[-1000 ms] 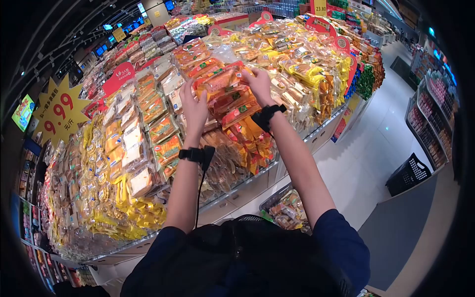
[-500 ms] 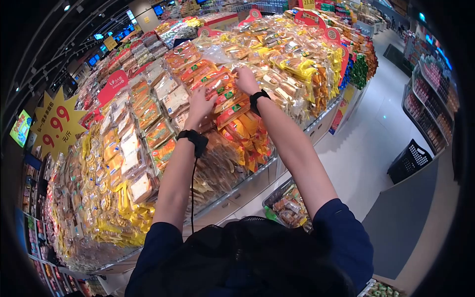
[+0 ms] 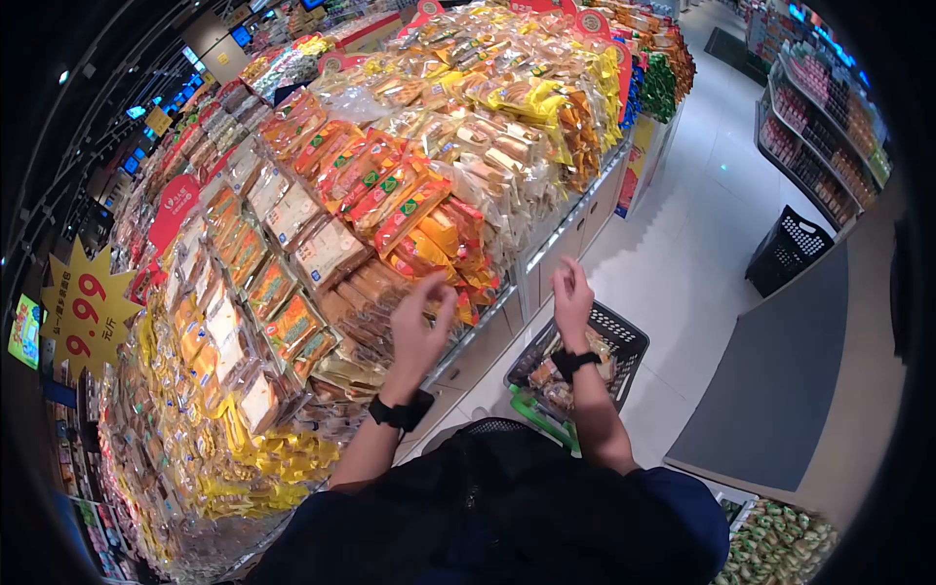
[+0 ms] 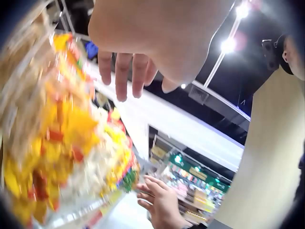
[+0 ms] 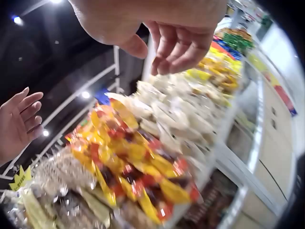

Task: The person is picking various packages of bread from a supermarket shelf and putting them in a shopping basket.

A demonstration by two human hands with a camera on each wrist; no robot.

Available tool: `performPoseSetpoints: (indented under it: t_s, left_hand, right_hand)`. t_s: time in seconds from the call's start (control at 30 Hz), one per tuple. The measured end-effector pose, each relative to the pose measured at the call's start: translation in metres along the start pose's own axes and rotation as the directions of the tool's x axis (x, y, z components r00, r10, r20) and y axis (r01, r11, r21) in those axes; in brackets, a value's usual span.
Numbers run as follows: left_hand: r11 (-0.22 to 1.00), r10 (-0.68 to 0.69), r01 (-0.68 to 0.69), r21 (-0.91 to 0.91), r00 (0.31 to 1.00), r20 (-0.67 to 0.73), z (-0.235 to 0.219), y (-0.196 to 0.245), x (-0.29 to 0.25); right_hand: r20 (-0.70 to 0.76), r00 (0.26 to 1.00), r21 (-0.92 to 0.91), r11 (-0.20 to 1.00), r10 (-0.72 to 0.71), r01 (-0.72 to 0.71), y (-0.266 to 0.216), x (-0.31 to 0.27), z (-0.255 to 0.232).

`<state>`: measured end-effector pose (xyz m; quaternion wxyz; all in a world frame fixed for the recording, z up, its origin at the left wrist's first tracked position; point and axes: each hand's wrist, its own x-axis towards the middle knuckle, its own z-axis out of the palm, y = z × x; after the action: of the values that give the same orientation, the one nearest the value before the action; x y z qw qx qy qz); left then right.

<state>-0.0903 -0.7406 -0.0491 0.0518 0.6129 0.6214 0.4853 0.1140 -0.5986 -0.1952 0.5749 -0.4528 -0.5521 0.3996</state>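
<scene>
While both hands hang empty, fingers loose, the left hand [image 3: 417, 317] and right hand [image 3: 571, 292] hover apart before the packets [image 3: 405, 210], stacked at twelve o'clock. Judging by this, a packet is just placed; next likely needs a reach into the basket [image 3: 624, 343] at five o'clock.

Empty left hand [image 4: 143, 43] above snack packets [image 4: 71, 143]

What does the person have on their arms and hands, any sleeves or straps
Both forearms are bare below short dark blue sleeves. The left hand and right hand are ungloved, with no rings that can be made out. Each wrist carries a black strap: the left wrist strap is bulky with a small black unit on it, the right wrist strap is slimmer.
</scene>
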Motion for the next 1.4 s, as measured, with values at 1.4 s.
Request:
performPoseSetpoints:
  t_s: [1.4]
  left_hand:
    - [0.933, 0.203, -0.361, 0.018, 0.566, 0.799, -0.018, -0.152, -0.389]
  right_hand:
    - [0.175, 0.873, -0.677, 0.7, 0.456, -0.23, 0.068, -0.5, -0.002]
